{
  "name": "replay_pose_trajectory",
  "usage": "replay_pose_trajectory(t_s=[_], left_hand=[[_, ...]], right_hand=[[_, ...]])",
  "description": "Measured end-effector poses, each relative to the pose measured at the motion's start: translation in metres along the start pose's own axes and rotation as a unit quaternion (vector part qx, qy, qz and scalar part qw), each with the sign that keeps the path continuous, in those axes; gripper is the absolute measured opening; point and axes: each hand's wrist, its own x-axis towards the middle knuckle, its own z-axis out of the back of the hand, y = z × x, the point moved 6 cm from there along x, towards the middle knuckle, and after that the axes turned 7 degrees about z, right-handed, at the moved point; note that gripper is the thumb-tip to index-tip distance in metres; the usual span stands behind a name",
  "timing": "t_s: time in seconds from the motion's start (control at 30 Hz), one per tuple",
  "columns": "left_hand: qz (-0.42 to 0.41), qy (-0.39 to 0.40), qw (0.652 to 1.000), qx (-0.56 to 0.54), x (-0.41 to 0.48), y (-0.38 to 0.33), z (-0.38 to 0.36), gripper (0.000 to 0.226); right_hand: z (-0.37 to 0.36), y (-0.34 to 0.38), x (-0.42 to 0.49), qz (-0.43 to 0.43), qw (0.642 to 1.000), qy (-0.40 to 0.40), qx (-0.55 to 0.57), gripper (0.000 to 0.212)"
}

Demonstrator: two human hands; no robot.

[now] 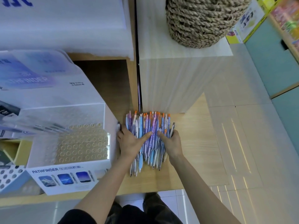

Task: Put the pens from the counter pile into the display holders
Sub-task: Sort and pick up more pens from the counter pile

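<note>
Hands bracket a pile of blue, purple and white plastic pens (148, 126). The left hand (130, 143) lays its thumb over the top and curls its fingers round one flank. The right hand (172, 143) does likewise on the other flank, with a slim grey pen (172, 129) upright among its fingers. Under the grip lies the pale wooden counter (194, 143). Just left of the left hand stands a clear acrylic display holder with round holes (84, 146), set in a white printed cardboard box (68, 173). Beyond the pile rises a whitish wooden block (169, 81), bearing a woven straw basket (202, 21).
</note>
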Motion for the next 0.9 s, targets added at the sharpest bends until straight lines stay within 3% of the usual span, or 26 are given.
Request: replay_pose_trajectory(t_s=[0.23, 0.37, 0.47, 0.63, 0.8, 0.9], left_hand=[[-0.038, -0.023, 0.998, -0.050, -0.005, 0.000, 0.005, 0.103], [-0.076, -0.025, 0.993, -0.090, -0.009, -0.008, 0.009, 0.080], [-0.062, -0.022, 0.992, -0.112, -0.008, -0.008, 0.010, 0.071], [-0.050, -0.011, 0.990, -0.131, -0.006, -0.002, 0.017, 0.032], [-0.037, 0.028, 0.984, -0.175, -0.005, 0.000, 0.019, 0.027], [-0.034, 0.055, 0.982, -0.179, -0.008, -0.002, 0.017, 0.041]], right_hand=[[-0.007, 0.008, -0.004, 0.080, 0.996, -0.027, -0.038, 0.033], [-0.001, 0.011, -0.003, 0.098, 0.994, -0.034, -0.042, 0.007], [0.001, 0.014, 0.001, 0.101, 0.993, 0.005, -0.065, 0.010], [0.013, 0.018, 0.003, 0.106, 0.992, 0.004, -0.065, 0.007], [0.016, 0.023, 0.001, 0.119, 0.991, 0.016, -0.056, 0.006], [0.019, 0.023, 0.001, 0.117, 0.992, 0.004, -0.052, 0.031]])
